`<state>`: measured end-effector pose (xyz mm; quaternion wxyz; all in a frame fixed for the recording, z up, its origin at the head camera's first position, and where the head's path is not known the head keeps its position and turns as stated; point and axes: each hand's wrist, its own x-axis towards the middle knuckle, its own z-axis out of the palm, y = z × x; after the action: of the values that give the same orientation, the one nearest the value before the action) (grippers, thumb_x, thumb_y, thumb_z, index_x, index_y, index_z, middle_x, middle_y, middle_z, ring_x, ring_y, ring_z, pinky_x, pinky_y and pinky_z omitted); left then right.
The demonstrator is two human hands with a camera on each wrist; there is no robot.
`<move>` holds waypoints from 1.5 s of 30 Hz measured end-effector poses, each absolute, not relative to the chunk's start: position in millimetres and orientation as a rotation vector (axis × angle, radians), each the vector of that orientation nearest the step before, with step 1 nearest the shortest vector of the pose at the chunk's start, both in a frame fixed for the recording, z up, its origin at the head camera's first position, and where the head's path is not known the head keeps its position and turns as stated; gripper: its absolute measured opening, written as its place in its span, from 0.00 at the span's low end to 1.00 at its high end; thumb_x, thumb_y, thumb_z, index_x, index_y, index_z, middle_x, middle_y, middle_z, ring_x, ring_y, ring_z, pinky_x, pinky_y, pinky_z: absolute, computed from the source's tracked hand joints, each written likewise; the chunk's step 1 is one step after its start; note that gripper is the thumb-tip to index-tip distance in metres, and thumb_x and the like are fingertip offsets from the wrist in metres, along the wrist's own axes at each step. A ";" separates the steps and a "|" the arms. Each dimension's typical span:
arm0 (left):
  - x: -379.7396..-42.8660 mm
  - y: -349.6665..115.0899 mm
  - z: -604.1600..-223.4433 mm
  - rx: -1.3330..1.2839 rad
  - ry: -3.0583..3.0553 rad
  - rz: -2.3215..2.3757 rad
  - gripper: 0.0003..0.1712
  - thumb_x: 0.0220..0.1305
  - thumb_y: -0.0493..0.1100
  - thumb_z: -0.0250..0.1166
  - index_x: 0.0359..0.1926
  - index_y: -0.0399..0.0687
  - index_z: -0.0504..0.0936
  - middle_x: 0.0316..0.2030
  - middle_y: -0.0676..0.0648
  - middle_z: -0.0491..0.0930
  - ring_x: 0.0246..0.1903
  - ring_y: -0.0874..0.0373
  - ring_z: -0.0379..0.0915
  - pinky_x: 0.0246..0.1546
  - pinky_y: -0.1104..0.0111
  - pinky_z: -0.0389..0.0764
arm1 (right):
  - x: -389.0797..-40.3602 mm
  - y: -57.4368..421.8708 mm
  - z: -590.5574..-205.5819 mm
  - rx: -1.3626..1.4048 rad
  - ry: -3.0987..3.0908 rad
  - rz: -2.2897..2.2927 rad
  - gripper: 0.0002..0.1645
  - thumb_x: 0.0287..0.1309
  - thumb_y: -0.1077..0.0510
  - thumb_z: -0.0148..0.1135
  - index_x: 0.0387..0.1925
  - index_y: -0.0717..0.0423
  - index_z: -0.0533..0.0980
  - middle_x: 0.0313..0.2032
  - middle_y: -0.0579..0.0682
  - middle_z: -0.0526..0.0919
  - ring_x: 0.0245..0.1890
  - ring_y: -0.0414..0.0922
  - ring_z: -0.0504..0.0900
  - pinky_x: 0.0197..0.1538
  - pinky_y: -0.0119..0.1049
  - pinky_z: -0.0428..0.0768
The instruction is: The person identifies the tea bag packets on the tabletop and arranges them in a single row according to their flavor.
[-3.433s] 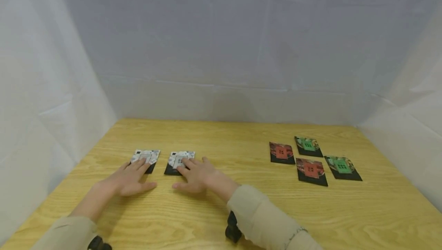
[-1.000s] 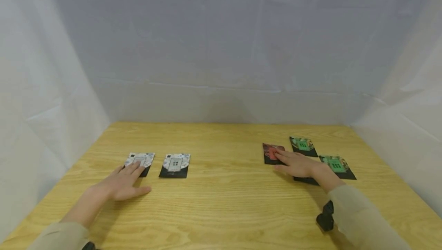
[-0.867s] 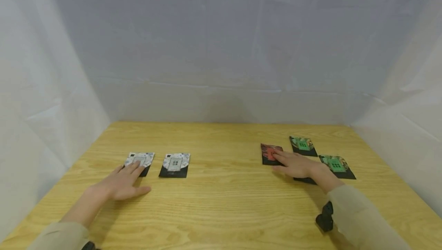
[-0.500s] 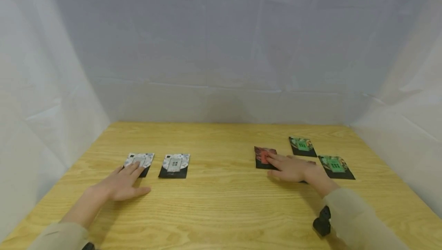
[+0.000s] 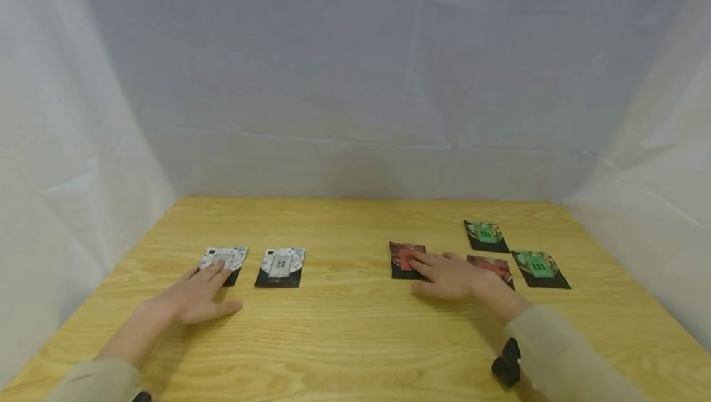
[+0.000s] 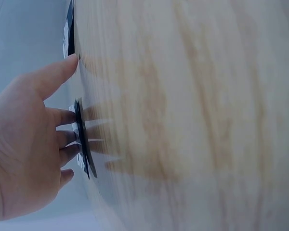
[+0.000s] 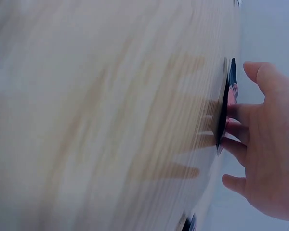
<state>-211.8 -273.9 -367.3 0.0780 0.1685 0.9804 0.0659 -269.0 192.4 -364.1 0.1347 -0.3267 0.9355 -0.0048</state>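
Observation:
My left hand [image 5: 197,297] rests its straight fingertips on a white-and-black flat packet [image 5: 232,256] at the table's left. Just right of it lies a second white-and-black packet [image 5: 281,266], untouched. With spread fingers, my right hand [image 5: 447,275] presses on a red-and-black packet [image 5: 401,257] right of centre; in the right wrist view three fingertips touch that red packet [image 7: 232,96]. Another red-and-black packet [image 5: 496,266] lies behind my right wrist, partly hidden by it. The left wrist view shows the white packet [image 6: 80,139] edge-on under my fingertips.
Two green-and-black packets lie at the right, a farther one [image 5: 486,234] and a nearer one [image 5: 539,266]. The wooden table [image 5: 333,340] is bordered by a white cloth [image 5: 355,112] at the back and on both sides.
My right hand has left the second white packet, gone right to a red packet, and slid it left and slightly nearer, away from the green ones. My left hand has stayed on its packet.

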 end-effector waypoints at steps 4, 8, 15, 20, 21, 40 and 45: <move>-212.1 -274.9 -368.4 0.502 2.936 0.188 0.53 0.60 0.69 0.52 0.63 0.22 0.59 0.63 0.22 0.51 0.63 0.28 0.47 0.60 0.37 0.46 | -264.9 178.1 -364.0 -0.983 2.689 0.002 0.40 0.67 0.35 0.37 0.71 0.55 0.52 0.71 0.55 0.47 0.70 0.53 0.49 0.67 0.55 0.49; -212.4 -275.4 -370.0 0.505 2.951 0.184 0.52 0.60 0.68 0.52 0.62 0.23 0.60 0.63 0.22 0.52 0.62 0.28 0.47 0.60 0.37 0.46 | -261.4 164.2 -364.3 -1.021 2.683 0.051 0.40 0.67 0.34 0.36 0.71 0.53 0.51 0.71 0.53 0.46 0.70 0.51 0.49 0.67 0.53 0.50; -213.2 -275.0 -371.0 0.509 2.961 0.178 0.52 0.60 0.68 0.52 0.62 0.22 0.60 0.63 0.23 0.52 0.63 0.29 0.48 0.60 0.37 0.47 | -258.5 142.7 -365.8 -1.049 2.699 0.125 0.40 0.66 0.32 0.34 0.71 0.49 0.51 0.72 0.49 0.46 0.70 0.48 0.49 0.68 0.51 0.49; -212.5 -274.8 -371.2 0.509 2.965 0.172 0.52 0.60 0.68 0.52 0.62 0.22 0.60 0.63 0.22 0.52 0.62 0.29 0.48 0.60 0.37 0.47 | -257.0 130.0 -366.1 -1.056 2.697 0.147 0.39 0.67 0.33 0.33 0.71 0.48 0.51 0.72 0.48 0.46 0.70 0.46 0.48 0.68 0.51 0.49; -212.5 -274.7 -371.0 0.510 2.968 0.168 0.52 0.60 0.68 0.52 0.62 0.22 0.60 0.63 0.22 0.53 0.62 0.29 0.48 0.60 0.37 0.47 | -256.8 127.7 -365.5 -1.052 2.696 0.148 0.39 0.67 0.33 0.34 0.71 0.48 0.51 0.72 0.47 0.46 0.70 0.46 0.48 0.68 0.51 0.49; -210.4 -273.5 -368.9 0.504 2.958 0.176 0.52 0.60 0.68 0.52 0.63 0.22 0.59 0.63 0.22 0.52 0.63 0.29 0.47 0.60 0.38 0.47 | -253.4 80.0 -364.0 -1.068 2.693 0.219 0.38 0.66 0.32 0.32 0.71 0.43 0.50 0.71 0.45 0.47 0.70 0.44 0.48 0.69 0.51 0.47; -211.2 -274.6 -369.4 0.503 2.957 0.174 0.53 0.59 0.69 0.52 0.63 0.23 0.59 0.63 0.23 0.51 0.63 0.29 0.47 0.60 0.38 0.46 | -254.1 74.8 -363.5 -1.051 2.698 0.189 0.37 0.66 0.33 0.34 0.71 0.44 0.51 0.72 0.46 0.47 0.70 0.45 0.48 0.68 0.51 0.48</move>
<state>-211.2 -274.6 -369.4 0.0683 0.1670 0.9819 0.0578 -254.1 74.8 -363.5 0.1198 -0.3596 0.9232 0.0645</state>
